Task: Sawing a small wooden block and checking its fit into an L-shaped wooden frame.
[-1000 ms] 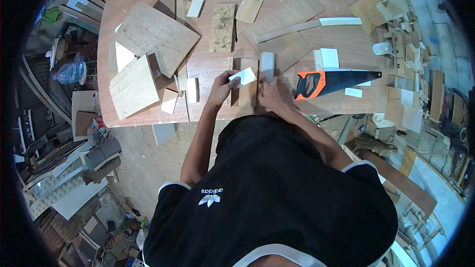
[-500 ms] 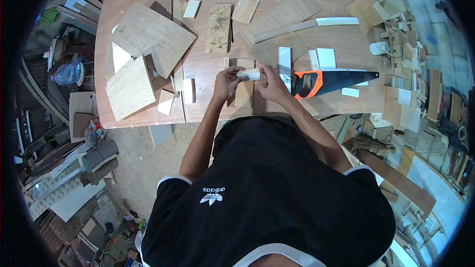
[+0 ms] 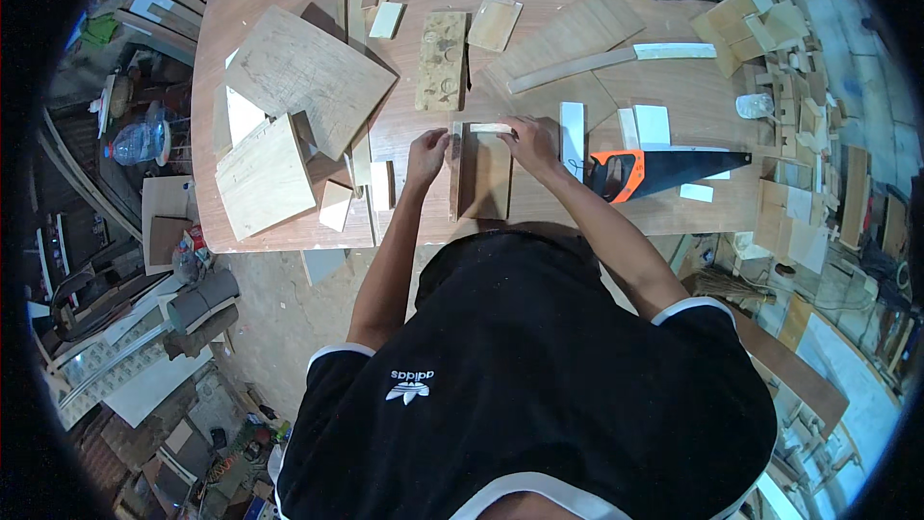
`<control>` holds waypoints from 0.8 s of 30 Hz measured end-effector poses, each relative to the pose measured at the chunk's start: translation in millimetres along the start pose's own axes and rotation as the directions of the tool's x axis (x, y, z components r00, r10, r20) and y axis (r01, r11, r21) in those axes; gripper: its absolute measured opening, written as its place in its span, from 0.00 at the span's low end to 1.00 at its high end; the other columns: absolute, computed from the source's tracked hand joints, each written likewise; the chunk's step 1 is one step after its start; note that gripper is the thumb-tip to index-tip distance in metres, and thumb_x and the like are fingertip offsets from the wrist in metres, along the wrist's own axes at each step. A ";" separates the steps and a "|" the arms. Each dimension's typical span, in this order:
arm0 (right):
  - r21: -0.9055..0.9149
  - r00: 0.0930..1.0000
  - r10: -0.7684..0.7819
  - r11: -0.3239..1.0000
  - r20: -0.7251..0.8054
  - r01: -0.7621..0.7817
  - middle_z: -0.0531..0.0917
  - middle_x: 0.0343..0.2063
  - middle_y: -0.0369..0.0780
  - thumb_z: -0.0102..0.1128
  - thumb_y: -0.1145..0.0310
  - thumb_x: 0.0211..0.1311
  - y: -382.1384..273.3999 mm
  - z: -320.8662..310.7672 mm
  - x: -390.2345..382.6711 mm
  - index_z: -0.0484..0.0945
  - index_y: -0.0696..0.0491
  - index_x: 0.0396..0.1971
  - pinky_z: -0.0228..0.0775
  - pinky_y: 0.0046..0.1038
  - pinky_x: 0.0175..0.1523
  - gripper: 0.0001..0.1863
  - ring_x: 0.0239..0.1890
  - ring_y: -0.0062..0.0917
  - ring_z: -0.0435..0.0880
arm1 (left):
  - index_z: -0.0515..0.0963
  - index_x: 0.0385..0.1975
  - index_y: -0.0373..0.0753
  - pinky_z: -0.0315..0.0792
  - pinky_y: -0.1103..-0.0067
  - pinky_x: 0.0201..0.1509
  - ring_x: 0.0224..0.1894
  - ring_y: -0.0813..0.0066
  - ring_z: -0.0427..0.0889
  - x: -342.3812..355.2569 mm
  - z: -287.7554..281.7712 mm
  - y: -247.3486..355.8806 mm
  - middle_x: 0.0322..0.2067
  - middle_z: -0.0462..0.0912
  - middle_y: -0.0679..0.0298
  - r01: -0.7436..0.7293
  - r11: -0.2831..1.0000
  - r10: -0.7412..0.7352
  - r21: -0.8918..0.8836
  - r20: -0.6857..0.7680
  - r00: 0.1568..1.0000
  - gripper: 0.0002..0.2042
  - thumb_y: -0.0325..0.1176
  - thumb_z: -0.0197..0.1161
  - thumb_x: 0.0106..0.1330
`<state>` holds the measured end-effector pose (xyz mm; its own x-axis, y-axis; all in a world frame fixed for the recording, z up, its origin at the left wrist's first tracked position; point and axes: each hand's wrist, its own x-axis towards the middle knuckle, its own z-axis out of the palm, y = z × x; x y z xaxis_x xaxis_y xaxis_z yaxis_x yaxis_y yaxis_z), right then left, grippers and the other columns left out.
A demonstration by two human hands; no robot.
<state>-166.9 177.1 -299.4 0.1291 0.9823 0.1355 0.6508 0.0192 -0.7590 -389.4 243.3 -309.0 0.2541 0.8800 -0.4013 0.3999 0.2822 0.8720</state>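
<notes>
A flat brown wooden board [image 3: 486, 183] lies before me at the table's near edge, with a narrow wooden strip [image 3: 455, 178] standing along its left side. Across the board's far end sits a small pale wood piece [image 3: 489, 128]; my right hand [image 3: 531, 148] pinches its right end. My left hand [image 3: 426, 160] is at the strip's outer left side near the far end, fingers curled together; anything between them is hidden. To the right of my right hand lie a white-faced strip [image 3: 572, 135] and a handsaw [image 3: 664, 173] with an orange and black handle.
Large wooden panels [image 3: 306, 77] overlap at the left of the table [image 3: 404, 221]. A stained, pitted wood block [image 3: 441, 60] lies beyond my hands, with a small board [image 3: 496, 21] beside it. Wood offcuts crowd the right edge near a clear plastic container [image 3: 754, 106].
The small pale piece, held up between both hands before, now rests across the board's far end. My left hand has moved off it to the side strip. The view has shifted slightly.
</notes>
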 end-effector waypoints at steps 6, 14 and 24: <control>0.028 0.992 0.076 0.996 0.105 -0.079 0.82 0.36 0.44 0.63 0.70 0.51 1.8 6.4 6.9 0.79 0.52 0.38 0.71 0.37 0.45 0.12 0.41 0.40 0.79 | 0.76 0.45 0.27 0.72 0.77 0.49 0.43 0.68 0.81 10.3 6.2 3.1 0.39 0.82 0.52 0.027 0.999 -0.029 0.042 0.058 0.998 0.17 0.36 0.58 0.64; -0.016 0.999 0.030 0.999 0.028 -0.029 0.82 0.31 0.42 0.66 0.70 0.48 -1.0 13.5 9.8 0.80 0.52 0.37 0.71 0.33 0.41 0.13 0.33 0.35 0.80 | 0.76 0.47 0.30 0.71 0.78 0.47 0.42 0.74 0.79 17.6 8.4 -4.5 0.39 0.82 0.58 0.083 0.996 -0.084 0.017 0.111 0.990 0.18 0.39 0.58 0.66; -0.047 0.999 0.041 0.998 0.025 -0.040 0.83 0.31 0.41 0.66 0.70 0.47 5.3 18.4 10.2 0.80 0.51 0.36 0.71 0.32 0.41 0.13 0.34 0.33 0.81 | 0.76 0.46 0.29 0.71 0.77 0.48 0.41 0.73 0.80 17.6 10.3 6.2 0.38 0.83 0.57 0.067 0.996 -0.074 0.055 0.132 0.989 0.17 0.36 0.60 0.64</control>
<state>-176.0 190.6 -313.7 0.1374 0.9866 0.0884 0.6795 -0.0289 -0.7331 -373.3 256.5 -313.5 0.3375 0.7986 -0.4983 0.4637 0.3197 0.8263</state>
